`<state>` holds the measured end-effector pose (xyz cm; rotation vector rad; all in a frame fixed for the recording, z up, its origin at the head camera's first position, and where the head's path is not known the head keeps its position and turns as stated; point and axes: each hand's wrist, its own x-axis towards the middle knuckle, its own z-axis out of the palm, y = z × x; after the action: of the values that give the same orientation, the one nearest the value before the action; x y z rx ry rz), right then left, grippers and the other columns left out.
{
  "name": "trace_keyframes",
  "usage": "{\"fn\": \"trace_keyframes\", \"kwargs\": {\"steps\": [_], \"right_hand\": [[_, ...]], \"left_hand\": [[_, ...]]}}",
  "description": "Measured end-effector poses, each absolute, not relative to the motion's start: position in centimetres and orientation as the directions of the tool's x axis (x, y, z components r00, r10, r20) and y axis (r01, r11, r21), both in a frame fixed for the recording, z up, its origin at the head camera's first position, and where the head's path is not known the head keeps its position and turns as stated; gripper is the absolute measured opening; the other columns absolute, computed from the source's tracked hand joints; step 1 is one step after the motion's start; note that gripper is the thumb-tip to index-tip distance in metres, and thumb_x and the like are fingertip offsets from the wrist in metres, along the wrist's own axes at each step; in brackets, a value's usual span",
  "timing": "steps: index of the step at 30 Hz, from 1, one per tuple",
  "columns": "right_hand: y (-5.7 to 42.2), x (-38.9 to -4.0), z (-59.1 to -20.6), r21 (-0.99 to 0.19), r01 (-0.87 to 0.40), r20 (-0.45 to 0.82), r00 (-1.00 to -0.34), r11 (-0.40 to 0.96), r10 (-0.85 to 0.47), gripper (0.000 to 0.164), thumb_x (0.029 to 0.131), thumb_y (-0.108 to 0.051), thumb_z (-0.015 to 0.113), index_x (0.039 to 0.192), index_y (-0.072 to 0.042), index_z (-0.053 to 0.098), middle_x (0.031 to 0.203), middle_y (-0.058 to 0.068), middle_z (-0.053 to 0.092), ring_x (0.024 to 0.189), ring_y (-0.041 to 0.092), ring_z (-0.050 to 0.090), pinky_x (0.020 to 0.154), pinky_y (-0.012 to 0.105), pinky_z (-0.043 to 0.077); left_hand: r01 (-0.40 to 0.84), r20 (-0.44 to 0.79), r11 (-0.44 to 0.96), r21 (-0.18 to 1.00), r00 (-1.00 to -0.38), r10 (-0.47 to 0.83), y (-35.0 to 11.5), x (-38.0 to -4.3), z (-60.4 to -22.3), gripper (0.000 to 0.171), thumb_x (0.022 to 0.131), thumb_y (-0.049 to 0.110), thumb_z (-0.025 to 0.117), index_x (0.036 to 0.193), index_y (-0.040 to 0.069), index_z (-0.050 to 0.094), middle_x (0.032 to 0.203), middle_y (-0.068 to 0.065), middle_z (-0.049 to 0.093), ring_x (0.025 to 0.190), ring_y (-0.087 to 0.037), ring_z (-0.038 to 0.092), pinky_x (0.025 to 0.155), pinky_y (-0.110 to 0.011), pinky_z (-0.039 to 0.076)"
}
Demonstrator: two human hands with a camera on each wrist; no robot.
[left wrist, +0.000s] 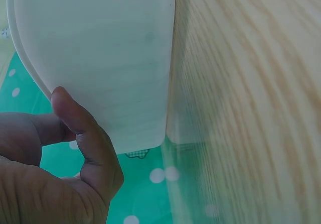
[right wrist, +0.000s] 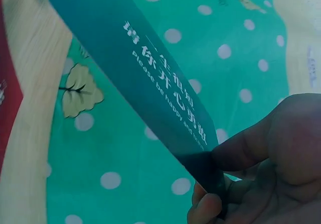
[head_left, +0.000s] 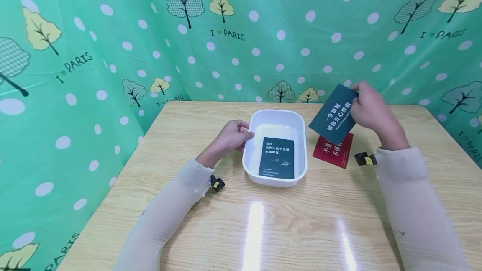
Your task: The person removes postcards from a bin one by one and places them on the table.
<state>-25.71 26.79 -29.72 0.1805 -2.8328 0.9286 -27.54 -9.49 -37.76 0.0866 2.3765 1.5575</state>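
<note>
A dark green card [head_left: 333,114] with white lettering is pinched at its right edge by my right hand [head_left: 370,106]; it is tilted and raised over the table. In the right wrist view, thumb and fingers grip one end of that card [right wrist: 145,88]. Below it a red card [head_left: 333,154] lies on the table, partly covered by the green one in the head view. My left hand [head_left: 231,137] holds the left rim of a white plastic tub [head_left: 276,182], thumb on the rim. Another dark green card [head_left: 276,158] lies face up inside the tub.
The light wood table [head_left: 203,229] reaches back to a green dotted curtain [head_left: 244,66] and along its left side. Black devices with yellow labels sit at the left wrist [head_left: 217,183] and right wrist [head_left: 365,159].
</note>
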Motion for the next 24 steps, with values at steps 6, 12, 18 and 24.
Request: {"fn": "trace_keyframes", "kwargs": {"steps": [6, 12, 18, 24], "right_hand": [[28.1, -26.7, -30.7, -0.568, -0.115, 0.09, -0.993, 0.815, -0.078, 0.044, 0.1, -0.004, 0.026, 0.14, 0.017, 0.024, 0.126, 0.042, 0.039, 0.103, 0.048, 0.046, 0.077, 0.059, 0.046], [28.8, -27.5, -32.2, -0.57, -0.089, -0.058, -0.987, 0.817, -0.148, 0.048, 0.097, -0.001, 0.03, 0.14, 0.018, 0.022, 0.129, 0.04, 0.036, 0.109, 0.047, 0.041, 0.09, 0.064, 0.039], [28.9, -28.3, -34.1, -0.497, -0.152, -0.149, -0.955, 0.854, -0.256, 0.039, 0.096, 0.0, 0.033, 0.133, 0.012, 0.037, 0.119, 0.032, 0.049, 0.098, 0.04, 0.049, 0.083, 0.055, 0.046], [29.3, -28.6, -35.5, -0.444, -0.163, -0.206, -0.938, 0.881, -0.278, 0.036, 0.093, 0.0, 0.035, 0.125, 0.013, 0.044, 0.115, 0.031, 0.052, 0.09, 0.037, 0.05, 0.074, 0.044, 0.046]], "left_hand": [[-0.111, -0.214, 0.41, 0.905, -0.953, 0.215, -9.4, -27.6, -37.7, 0.033, 0.095, 0.015, 0.064, 0.123, 0.004, 0.05, 0.088, -0.011, 0.058, 0.059, -0.02, 0.06, 0.053, -0.037, 0.057], [-0.103, -0.208, 0.411, 0.906, -0.954, 0.217, -9.4, -27.6, -37.7, 0.031, 0.095, 0.015, 0.064, 0.12, 0.005, 0.05, 0.089, -0.013, 0.06, 0.059, -0.02, 0.061, 0.052, -0.035, 0.056], [-0.102, -0.207, 0.414, 0.905, -0.954, 0.218, -9.5, -27.6, -37.7, 0.03, 0.095, 0.015, 0.064, 0.12, 0.006, 0.05, 0.089, -0.012, 0.06, 0.058, -0.019, 0.06, 0.051, -0.034, 0.055], [-0.102, -0.208, 0.414, 0.905, -0.953, 0.22, -9.6, -27.6, -37.7, 0.03, 0.095, 0.015, 0.064, 0.12, 0.006, 0.05, 0.088, -0.011, 0.059, 0.058, -0.019, 0.059, 0.051, -0.033, 0.055]]}}
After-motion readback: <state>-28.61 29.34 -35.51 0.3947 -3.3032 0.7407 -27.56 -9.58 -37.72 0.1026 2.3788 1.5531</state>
